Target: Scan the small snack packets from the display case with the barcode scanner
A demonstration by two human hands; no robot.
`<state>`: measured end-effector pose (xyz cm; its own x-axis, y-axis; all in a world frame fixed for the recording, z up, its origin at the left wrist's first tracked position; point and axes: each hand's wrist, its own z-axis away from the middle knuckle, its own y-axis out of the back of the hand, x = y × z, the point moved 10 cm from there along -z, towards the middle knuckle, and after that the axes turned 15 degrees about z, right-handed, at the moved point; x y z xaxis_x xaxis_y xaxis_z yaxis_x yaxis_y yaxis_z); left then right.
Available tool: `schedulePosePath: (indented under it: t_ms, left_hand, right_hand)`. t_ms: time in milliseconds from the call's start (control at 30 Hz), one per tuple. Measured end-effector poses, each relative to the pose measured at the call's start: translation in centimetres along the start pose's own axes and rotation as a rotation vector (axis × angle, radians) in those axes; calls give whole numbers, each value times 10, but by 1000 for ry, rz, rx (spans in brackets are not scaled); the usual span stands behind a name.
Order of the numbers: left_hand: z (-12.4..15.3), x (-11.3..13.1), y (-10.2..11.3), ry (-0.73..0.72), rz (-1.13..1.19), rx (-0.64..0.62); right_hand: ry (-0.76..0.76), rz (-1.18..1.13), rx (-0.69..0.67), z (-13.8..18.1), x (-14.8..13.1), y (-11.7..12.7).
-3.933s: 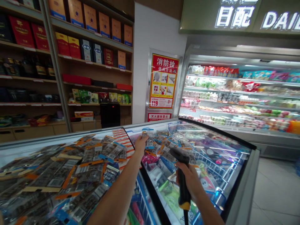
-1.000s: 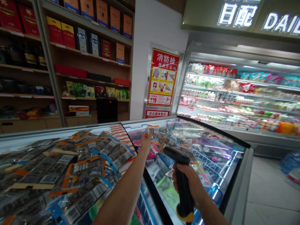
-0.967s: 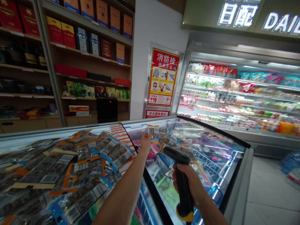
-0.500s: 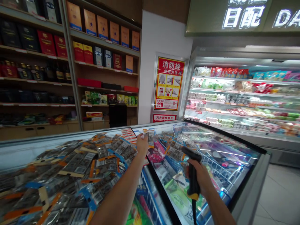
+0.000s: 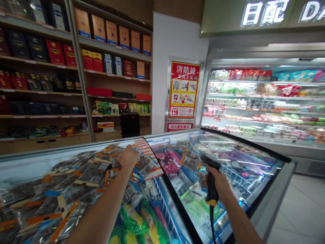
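Observation:
My left hand (image 5: 128, 158) reaches over the chest freezer's glass lid (image 5: 243, 169), closed on a small clear packet (image 5: 138, 152) with a barcode label that rests on the heap of similar packets (image 5: 76, 179) on the left lid. My right hand (image 5: 220, 183) is wrapped round the grip of a black barcode scanner (image 5: 210, 178) with a yellow base, held upright over the right lid. A few more of the packets (image 5: 189, 159) lie on the right lid ahead of the scanner.
Packaged frozen goods (image 5: 142, 220) show through the glass. Wooden shelves with boxed bottles (image 5: 109, 64) line the left wall. A red fire hydrant notice (image 5: 184, 88) hangs on the back wall. An open refrigerated case (image 5: 264, 105) stands at right, with tiled floor (image 5: 302, 210) beside the freezer.
My left hand has carried the packet from over the right lid leftwards and set it down onto the heap on the left lid. The scanner hand has stayed put. The view has shifted left.

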<state>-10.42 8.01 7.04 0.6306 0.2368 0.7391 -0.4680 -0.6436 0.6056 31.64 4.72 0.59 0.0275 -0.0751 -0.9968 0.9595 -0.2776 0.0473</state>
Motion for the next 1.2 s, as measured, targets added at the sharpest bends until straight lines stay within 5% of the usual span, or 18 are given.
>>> schedulePosePath:
  t_ms: [267, 400, 567, 700, 900, 1100, 1200]
  left_hand:
    - [24, 59, 9, -350, -168, 159]
    - [60, 112, -35, -490, -68, 23]
    - [114, 127, -147, -305, 45, -393]
    - [134, 132, -190, -274, 90, -414]
    - [108, 120, -214, -71, 472, -606]
    - [84, 105, -209, 272, 1202, -600]
    - [75, 107, -203, 277, 1346, -527]
  right_hand:
    - [-17, 38, 11, -1, -4, 6]
    - [-16, 42, 38, -7, -6, 18]
    - [-22, 22, 81, -12, 3, 29]
    - [-20, 10, 88, -13, 13, 29]
    - [-5, 33, 70, -12, 15, 26]
    - [12, 45, -26, -1, 7, 6]
    - [62, 72, -111, 6, 1, -10]
